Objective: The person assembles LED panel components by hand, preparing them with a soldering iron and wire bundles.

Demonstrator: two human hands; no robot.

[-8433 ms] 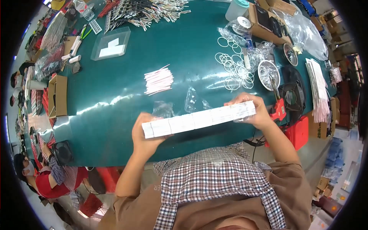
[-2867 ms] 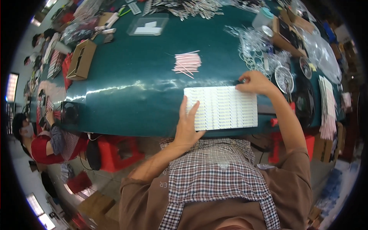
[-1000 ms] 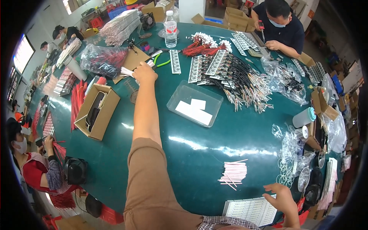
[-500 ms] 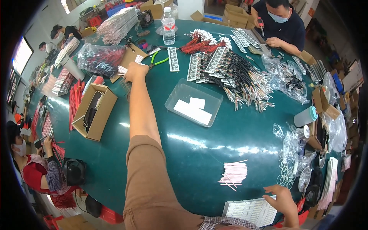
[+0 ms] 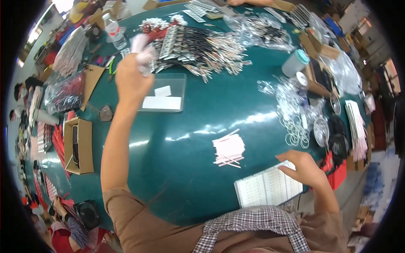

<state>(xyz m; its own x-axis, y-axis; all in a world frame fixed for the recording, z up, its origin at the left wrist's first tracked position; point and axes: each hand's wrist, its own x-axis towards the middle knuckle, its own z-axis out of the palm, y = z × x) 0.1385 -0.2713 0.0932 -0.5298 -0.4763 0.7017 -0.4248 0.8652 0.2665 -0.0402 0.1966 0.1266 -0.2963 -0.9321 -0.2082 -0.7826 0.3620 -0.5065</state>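
In the head view, the left hand (image 5: pixel 133 79) is clenching a blurred pale bundle (image 5: pixel 146 55), a plastic tray (image 5: pixel 179 89) lying to its right. The right hand (image 5: pixel 303 169), parted and empty, is curving over a white gridded panel (image 5: pixel 262 188); pinkish sticks (image 5: pixel 229 148) are lying leftward.

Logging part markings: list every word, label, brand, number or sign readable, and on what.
Nothing quotable: no text reads clearly.
Clear plastic bottle with a red-marked label: blurred.
White rectangular slab with rows of fine markings, by the right hand: too small to read.
Pale blurred bundle in the left hand: no print discernible.
White rectangular cards in the clear plastic tray: no print visible.
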